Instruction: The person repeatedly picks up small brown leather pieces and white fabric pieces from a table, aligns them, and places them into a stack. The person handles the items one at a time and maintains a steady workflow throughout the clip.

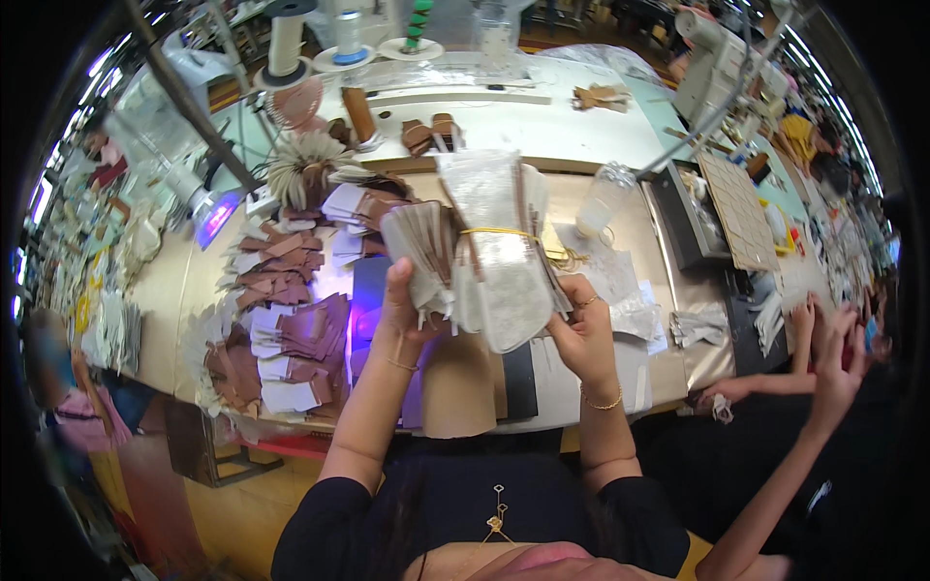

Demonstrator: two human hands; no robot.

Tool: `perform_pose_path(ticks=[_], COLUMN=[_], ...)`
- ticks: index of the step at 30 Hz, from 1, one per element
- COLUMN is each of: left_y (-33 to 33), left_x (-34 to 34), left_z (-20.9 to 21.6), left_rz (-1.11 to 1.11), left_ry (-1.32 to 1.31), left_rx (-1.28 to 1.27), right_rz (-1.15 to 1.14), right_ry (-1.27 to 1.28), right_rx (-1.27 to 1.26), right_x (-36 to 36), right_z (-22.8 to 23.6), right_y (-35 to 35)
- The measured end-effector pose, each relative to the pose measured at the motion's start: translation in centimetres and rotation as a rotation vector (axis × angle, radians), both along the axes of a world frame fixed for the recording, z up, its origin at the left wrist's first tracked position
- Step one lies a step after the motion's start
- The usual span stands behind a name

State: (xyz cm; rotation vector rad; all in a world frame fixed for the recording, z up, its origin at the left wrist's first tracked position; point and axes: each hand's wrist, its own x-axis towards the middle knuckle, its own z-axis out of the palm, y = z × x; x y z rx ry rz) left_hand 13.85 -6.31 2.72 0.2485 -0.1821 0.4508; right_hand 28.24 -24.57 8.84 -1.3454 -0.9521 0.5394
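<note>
Both my hands hold up a bundle of white and brown cut pieces (499, 281) above the table. A yellow band (499, 231) runs around its middle, with loose ends at the right. My left hand (402, 300) is closed on the bundle's lower left, thumb up along the edge. At the lower right, my right hand (584, 329) grips the same bundle, fingers partly behind it. The pieces fan out at the left, showing brown edges between white layers. Under the bundle lies a tan curved sheet (458, 387) at the table's front edge.
Heaps of brown and white pieces (300, 344) cover the table's left side. A lamp (215, 213) glows purple there. A clear plastic bottle (607, 198) and a dark box (686, 218) stand at the right. Another person's raised hand (835, 363) is at far right.
</note>
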Motion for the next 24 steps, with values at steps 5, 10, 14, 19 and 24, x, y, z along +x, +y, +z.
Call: perform_pose_path(ticks=[5,10,14,19,24], left_y=[0.5,-0.9,-1.7,-2.2,-2.9], left_x=[0.0,-0.8,-2.4,-2.3,-2.7], left_z=[-3.5,-3.8,-3.0,-2.9,-3.2], left_rz=[0.218,0.095,0.022,-0.025,-0.058], left_ry=[-0.098,-0.331,-0.31,-0.31,-0.307], left_rx=[0.059,0.132,0.105,0.088,0.068], right_rz=[0.112,0.42,-0.098,-0.409,-0.503], right_ry=[-0.462,-0.375,-0.453,-0.605,-0.55], right_rx=[-0.096,-0.09,-0.476,-0.778,-0.775], right_x=[-1.3,1.5,13.1,25.0,26.6], right_z=[4.1,3.7,-2.7,-13.5,-18.0], right_y=[-1.6,-2.2,0.4,1.8,2.9])
